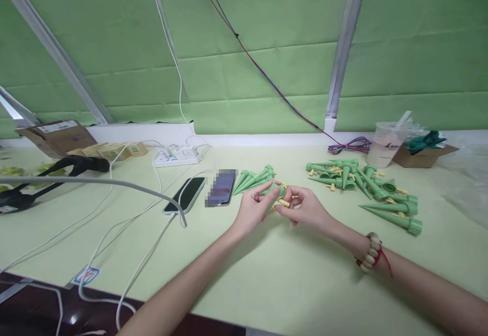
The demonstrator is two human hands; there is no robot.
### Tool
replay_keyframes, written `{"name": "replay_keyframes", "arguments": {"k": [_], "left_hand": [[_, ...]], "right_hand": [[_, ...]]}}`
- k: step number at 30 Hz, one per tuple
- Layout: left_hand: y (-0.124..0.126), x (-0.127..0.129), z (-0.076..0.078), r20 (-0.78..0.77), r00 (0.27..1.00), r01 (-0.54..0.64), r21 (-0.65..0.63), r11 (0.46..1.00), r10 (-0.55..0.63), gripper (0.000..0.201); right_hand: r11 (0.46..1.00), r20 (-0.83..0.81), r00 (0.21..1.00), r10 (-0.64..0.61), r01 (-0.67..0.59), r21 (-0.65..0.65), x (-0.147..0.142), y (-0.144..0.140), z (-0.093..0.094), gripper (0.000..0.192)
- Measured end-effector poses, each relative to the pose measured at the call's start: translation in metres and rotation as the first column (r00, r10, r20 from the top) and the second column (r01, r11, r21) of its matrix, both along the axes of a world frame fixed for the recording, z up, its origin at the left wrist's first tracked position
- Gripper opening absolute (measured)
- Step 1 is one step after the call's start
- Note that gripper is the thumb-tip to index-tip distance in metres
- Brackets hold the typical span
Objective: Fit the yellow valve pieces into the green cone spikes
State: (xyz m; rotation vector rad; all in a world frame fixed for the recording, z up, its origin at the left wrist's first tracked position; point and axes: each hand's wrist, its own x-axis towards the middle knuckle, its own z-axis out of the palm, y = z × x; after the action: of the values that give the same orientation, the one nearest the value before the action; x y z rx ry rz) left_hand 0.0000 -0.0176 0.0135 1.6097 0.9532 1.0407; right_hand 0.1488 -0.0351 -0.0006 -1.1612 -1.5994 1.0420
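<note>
My left hand (252,208) is closed around a green plastic watering spike (281,190), mostly covered by the fingers. Right beside it, my right hand (309,207) pinches a small yellow plastic valve (282,203) close to the spike's wide end. Whether the two parts touch, I cannot tell. Behind my left hand lies a group of green spikes (251,178), their tips pointing left. To the right, a looser pile of spikes (346,173) is mixed with small yellow valves (332,187).
Two phones (186,193) (223,187) lie left of my hands, among white cables (133,219). A power strip (177,157), a cardboard box (59,138) and a black strap-like object (76,164) are farther left. A plastic cup (386,145) and a small open box (419,157) stand back right.
</note>
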Motion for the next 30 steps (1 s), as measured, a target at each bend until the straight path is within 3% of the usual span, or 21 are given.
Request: {"name": "replay_keyframes", "arguments": {"k": [2,4,6,8,11,13,15,18,22,24,26,28,30], "left_hand": [[0.001,0.003,-0.004,-0.014,0.999,-0.029,-0.024,0.999,0.029,0.049],[0.001,0.004,-0.007,-0.027,0.999,-0.042,-0.044,0.998,0.041,0.051],[0.001,0.005,-0.009,-0.024,0.999,-0.042,-0.06,0.997,0.04,0.052],[0.001,0.004,-0.009,0.0,0.999,-0.032,-0.055,0.998,0.032,0.05],[0.003,0.004,-0.009,0.043,0.999,-0.032,-0.032,0.999,0.033,0.048],[0.003,0.004,-0.008,0.06,0.997,-0.047,-0.027,0.999,0.048,0.049],[0.004,0.004,-0.009,0.076,0.996,-0.052,-0.023,0.998,0.054,0.049],[0.004,0.004,-0.009,0.082,0.996,-0.033,-0.017,0.999,0.035,0.047],[0.005,0.003,-0.009,0.054,0.998,-0.015,-0.028,1.0,0.016,0.047],[0.005,0.003,-0.009,0.044,0.999,-0.02,-0.032,0.999,0.022,0.046],[0.006,0.002,-0.01,0.035,0.999,-0.039,-0.032,0.999,0.04,0.044],[0.007,0.003,-0.012,0.03,0.998,-0.053,-0.027,0.998,0.053,0.044],[0.008,0.003,-0.013,0.026,0.998,-0.055,-0.024,0.998,0.056,0.044]], "right_hand": [[0.96,0.133,0.985,-0.111,0.072,0.272,0.003,0.002,-0.006,0.022],[0.866,0.26,0.941,-0.217,0.063,0.496,0.007,0.004,-0.011,0.018],[0.831,0.343,0.903,-0.26,0.028,0.555,0.01,0.005,-0.011,0.016],[0.889,0.343,0.914,-0.216,0.039,0.457,0.011,0.006,-0.007,0.013],[0.998,0.158,0.987,-0.029,0.019,0.065,0.01,0.006,0.005,0.027],[0.982,-0.001,0.998,0.058,-0.058,-0.183,0.009,0.006,0.012,0.033],[0.943,-0.105,0.992,0.076,-0.106,-0.316,0.01,0.006,0.015,0.036],[0.903,-0.194,0.974,0.113,-0.182,-0.388,0.015,0.008,0.013,0.042],[0.885,-0.221,0.955,0.199,-0.272,-0.378,0.018,0.011,0.007,0.034],[0.913,-0.187,0.969,0.164,-0.22,-0.343,0.015,0.011,0.004,0.032],[0.967,-0.085,0.992,0.094,-0.112,-0.228,0.011,0.01,0.002,0.03],[0.999,0.099,0.995,0.013,-0.018,0.045,0.008,0.007,-0.001,0.025],[0.936,0.272,0.959,-0.084,-0.018,0.352,0.007,0.004,-0.003,0.018]]}}
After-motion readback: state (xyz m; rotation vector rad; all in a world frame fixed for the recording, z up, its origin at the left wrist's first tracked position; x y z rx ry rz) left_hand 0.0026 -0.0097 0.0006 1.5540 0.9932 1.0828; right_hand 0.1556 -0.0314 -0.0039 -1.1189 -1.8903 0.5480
